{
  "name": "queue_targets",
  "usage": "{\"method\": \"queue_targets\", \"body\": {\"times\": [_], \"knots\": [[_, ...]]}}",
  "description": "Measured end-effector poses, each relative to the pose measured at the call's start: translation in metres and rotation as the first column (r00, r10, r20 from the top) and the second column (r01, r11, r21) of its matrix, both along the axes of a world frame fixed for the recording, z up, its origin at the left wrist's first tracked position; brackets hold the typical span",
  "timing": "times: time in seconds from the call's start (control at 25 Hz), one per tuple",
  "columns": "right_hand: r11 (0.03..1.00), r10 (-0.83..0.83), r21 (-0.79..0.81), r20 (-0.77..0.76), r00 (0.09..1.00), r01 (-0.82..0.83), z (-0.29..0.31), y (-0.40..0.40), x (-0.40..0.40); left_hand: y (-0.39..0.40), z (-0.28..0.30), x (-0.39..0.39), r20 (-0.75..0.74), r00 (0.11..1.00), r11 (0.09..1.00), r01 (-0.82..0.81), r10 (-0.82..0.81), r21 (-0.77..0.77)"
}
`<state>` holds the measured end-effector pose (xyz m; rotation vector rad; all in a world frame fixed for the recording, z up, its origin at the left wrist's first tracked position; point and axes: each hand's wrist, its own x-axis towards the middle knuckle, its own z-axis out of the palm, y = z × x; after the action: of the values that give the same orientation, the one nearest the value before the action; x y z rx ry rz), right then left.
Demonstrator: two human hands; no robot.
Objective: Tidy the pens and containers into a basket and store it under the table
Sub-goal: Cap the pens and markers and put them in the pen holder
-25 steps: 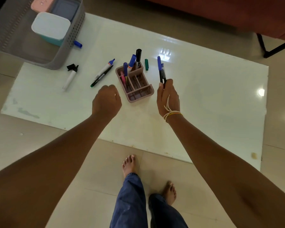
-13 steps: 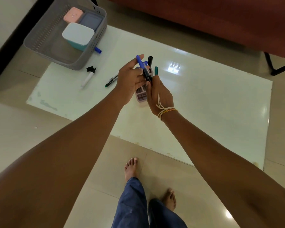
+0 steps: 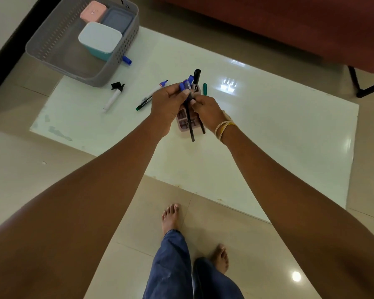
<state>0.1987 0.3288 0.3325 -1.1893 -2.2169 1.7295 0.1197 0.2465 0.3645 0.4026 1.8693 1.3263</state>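
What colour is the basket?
Grey, with perforated sides; the basket shows clearly in the head view.

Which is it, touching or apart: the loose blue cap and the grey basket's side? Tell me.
Cannot tell. In the head view the blue cap lies at the foot of the grey basket wall, with no plain gap or contact visible from this angle.

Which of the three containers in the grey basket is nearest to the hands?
The white-lidded teal container. It stands in front of the pink one and the grey-blue one, which sit at the basket's far end.
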Motion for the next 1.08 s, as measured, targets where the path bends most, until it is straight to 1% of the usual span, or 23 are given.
{"method": "queue_targets", "body": {"times": [0.08, 0.2, 0.24, 0.32, 0.4, 0.52, 0.6, 0.68, 0.8, 0.92, 1.0, 1.08], "knots": [[0.998, 0.008, -0.060, 0.001, 1.000, -0.008, 0.001, 0.007, -0.003, 0.005, 0.008, -0.002, 0.061, 0.998, 0.999, -0.023, 0.020, 0.048], [0.999, 0.020, -0.042, 0.032, 0.999, -0.019, 0.010, 0.020, -0.006, 0.010, 0.016, -0.015, 0.039, 0.999, 0.994, -0.015, 0.011, 0.110], [0.999, 0.020, -0.039, 0.020, 1.000, -0.019, 0.015, 0.025, -0.007, 0.015, 0.015, -0.019, 0.022, 1.000, 0.993, 0.000, -0.002, 0.120], [0.999, 0.038, 0.011, 0.011, 0.999, -0.038, 0.027, 0.035, -0.011, 0.024, 0.022, -0.024, -0.027, 0.999, 0.990, 0.043, -0.039, 0.132], [0.996, 0.041, 0.082, 0.028, 0.999, -0.044, 0.035, 0.042, -0.016, 0.033, 0.027, -0.028, -0.043, 0.997, 0.988, 0.067, -0.061, 0.142], [0.990, -0.025, 0.140, 0.011, 1.000, 0.023, 0.037, 0.048, -0.020, 0.042, 0.031, -0.033, -0.030, 0.993, 0.983, 0.121, -0.118, 0.140], [0.974, -0.143, 0.177, -0.013, 0.990, 0.143, 0.032, 0.048, -0.020, 0.047, 0.026, -0.032, -0.040, 0.987, 0.984, 0.156, -0.152, 0.090], [0.945, -0.263, 0.197, -0.019, 0.965, 0.262, 0.025, 0.043, -0.018, 0.043, 0.016, -0.030, -0.063, 0.989, 0.991, 0.132, -0.132, -0.009], [0.921, -0.346, 0.191, 0.007, 0.938, 0.339, 0.007, 0.035, -0.016, 0.026, -0.018, -0.033, -0.117, 0.993, 0.988, 0.009, -0.027, -0.152], [0.897, -0.402, 0.202, 0.002, 0.915, 0.394, -0.007, 0.029, -0.016, 0.005, -0.039, -0.039, -0.120, 0.993, 0.969, -0.012, -0.018, -0.246], [0.855, -0.478, 0.208, -0.040, 0.878, 0.475, -0.011, 0.026, -0.017, -0.005, -0.047, -0.042, -0.123, 0.992, 0.960, -0.016, -0.019, -0.280], [0.792, -0.571, 0.194, -0.101, 0.815, 0.579, -0.010, 0.026, -0.019, -0.010, -0.054, -0.044, -0.108, 0.994, 0.954, -0.028, -0.005, -0.299]]}}
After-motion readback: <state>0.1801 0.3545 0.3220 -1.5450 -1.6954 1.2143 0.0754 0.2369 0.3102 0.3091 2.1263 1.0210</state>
